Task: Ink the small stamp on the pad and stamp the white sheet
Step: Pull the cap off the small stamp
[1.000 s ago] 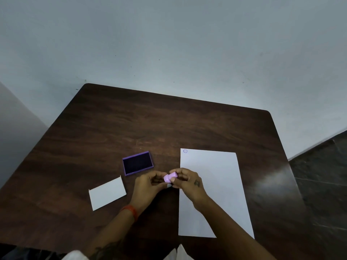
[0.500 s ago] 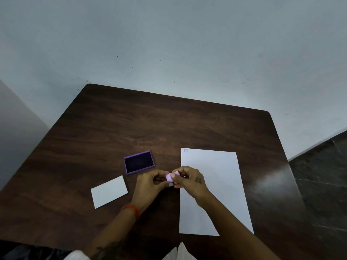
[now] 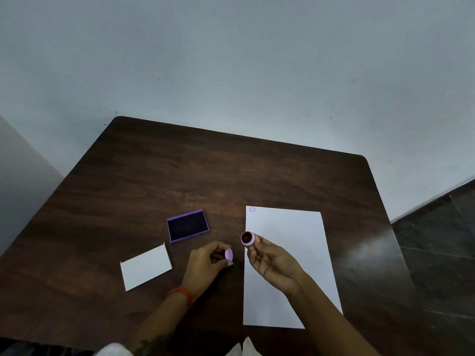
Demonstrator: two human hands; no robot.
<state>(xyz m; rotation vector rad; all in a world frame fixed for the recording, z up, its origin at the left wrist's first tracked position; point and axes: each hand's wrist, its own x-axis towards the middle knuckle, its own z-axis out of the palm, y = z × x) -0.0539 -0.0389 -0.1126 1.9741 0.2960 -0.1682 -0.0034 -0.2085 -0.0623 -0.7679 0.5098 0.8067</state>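
My right hand point(image 3: 272, 263) pinches the small pink stamp point(image 3: 248, 238) at its fingertips, tilted so its dark round face shows, above the left edge of the white sheet point(image 3: 290, 253). My left hand point(image 3: 205, 268) holds the stamp's pink cap point(image 3: 228, 254) just left of the sheet. The open purple ink pad point(image 3: 188, 225) lies on the table beyond my left hand. A faint round blue print point(image 3: 252, 209) marks the sheet's far left corner.
A small white card point(image 3: 146, 268) lies on the dark wooden table point(image 3: 231, 170) left of my left hand. The table's far edge meets a pale wall; dark floor point(image 3: 442, 240) shows off its right side.
My hands were together around the capped stamp. They have pulled apart: the cap stayed in the left hand, and the right hand lifted the stamp and turned its face up.
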